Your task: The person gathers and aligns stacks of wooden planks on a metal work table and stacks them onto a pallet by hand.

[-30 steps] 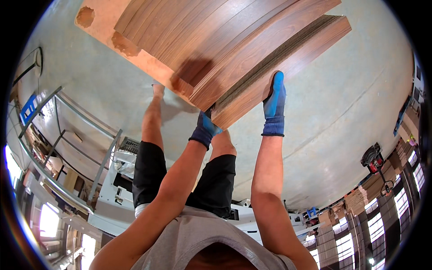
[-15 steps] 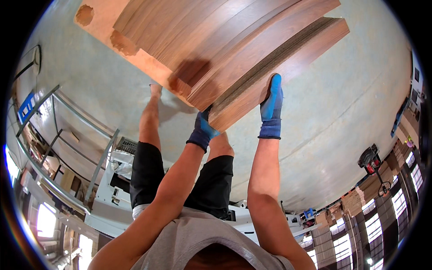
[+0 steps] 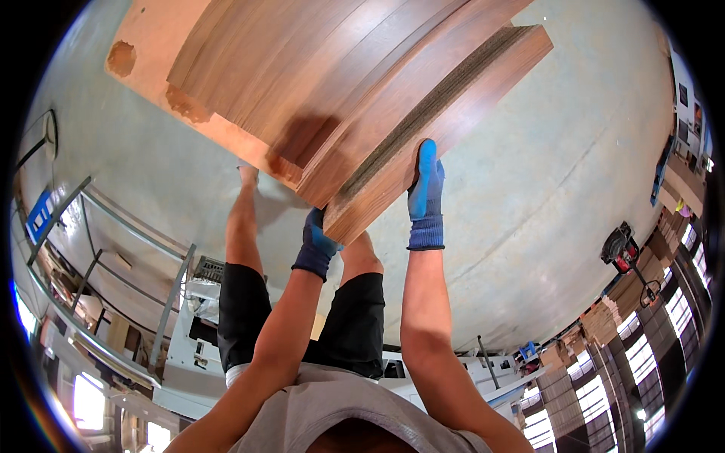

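Both my hands wear blue coated gloves. My left hand (image 3: pixel 317 243) is closed round the near left end of a bundle of brown wood-grain boards (image 3: pixel 445 124), whose raw chipboard edges show along one side. At the bundle's outer long side, my right hand (image 3: pixel 427 192) grips it with the thumb laid against the outer face; its other fingers are hidden underneath. The bundle lies alongside a larger stack of wood-grain boards (image 3: pixel 302 60), and I cannot tell whether the two touch. Under that stack is a pale orange board (image 3: pixel 155 72) with chipped patches.
A grey metal rail frame (image 3: pixel 136 215) stands on the left, with a white machine (image 3: pixel 177 370) beside my legs. On the right are a black and red wheeled device (image 3: pixel 621 249) and stacked brown panels (image 3: pixel 600 321) along the wall. Grey floor (image 3: pixel 529 204) lies around the stack.
The bundle and both hands have shifted left and slightly nearer to me in the picture. The large stack has shifted left in view too. Both hands keep their hold.
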`<act>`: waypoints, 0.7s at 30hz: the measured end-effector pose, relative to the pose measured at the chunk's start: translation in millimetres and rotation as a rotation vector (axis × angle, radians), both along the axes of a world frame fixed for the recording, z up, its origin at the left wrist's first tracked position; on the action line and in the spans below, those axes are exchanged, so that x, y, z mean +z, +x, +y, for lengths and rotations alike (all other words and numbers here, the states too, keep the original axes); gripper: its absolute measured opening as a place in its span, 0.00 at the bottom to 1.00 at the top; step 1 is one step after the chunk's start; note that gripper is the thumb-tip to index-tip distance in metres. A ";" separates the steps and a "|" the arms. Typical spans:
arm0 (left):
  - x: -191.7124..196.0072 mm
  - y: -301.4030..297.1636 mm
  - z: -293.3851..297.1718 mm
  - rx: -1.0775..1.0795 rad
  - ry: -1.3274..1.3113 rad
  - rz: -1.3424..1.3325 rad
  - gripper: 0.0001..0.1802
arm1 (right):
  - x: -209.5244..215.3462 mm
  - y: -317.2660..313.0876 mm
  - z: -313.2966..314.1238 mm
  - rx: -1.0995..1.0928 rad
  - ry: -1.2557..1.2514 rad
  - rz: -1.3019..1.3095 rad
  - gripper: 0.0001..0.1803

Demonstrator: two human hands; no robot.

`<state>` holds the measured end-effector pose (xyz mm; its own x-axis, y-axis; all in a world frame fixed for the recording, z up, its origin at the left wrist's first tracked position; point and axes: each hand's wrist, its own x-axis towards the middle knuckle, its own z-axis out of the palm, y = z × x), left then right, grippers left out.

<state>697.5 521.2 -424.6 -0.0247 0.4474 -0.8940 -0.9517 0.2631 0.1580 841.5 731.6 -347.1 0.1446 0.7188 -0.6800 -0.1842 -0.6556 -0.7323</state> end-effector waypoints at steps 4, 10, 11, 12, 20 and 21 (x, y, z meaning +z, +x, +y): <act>3.5 -9.2 4.5 0.116 -0.049 -0.246 0.23 | 1.3 2.9 1.9 0.024 0.002 -0.020 0.38; 0.2 -20.2 5.9 0.035 -0.046 -0.142 0.25 | 1.0 -6.0 0.0 -0.027 0.069 0.054 0.34; 0.5 -17.7 6.0 0.045 -0.055 -0.149 0.25 | 0.5 -5.6 0.8 -0.027 0.080 0.044 0.34; 2.0 -18.1 5.1 0.044 -0.066 -0.150 0.24 | 2.1 -5.7 0.6 -0.042 0.072 0.055 0.35; 3.2 -12.1 6.8 0.054 -0.128 -0.209 0.26 | 16.9 -12.9 9.4 -0.033 0.043 0.049 0.37; 6.9 -10.7 9.1 0.067 -0.151 -0.239 0.26 | 19.3 -13.1 11.6 -0.022 0.038 0.049 0.37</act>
<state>686.8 530.4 -417.7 0.1694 0.3136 -0.9343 -0.9734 0.2016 -0.1088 828.4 743.2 -327.8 0.1278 0.7410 -0.6593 -0.2348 -0.6232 -0.7460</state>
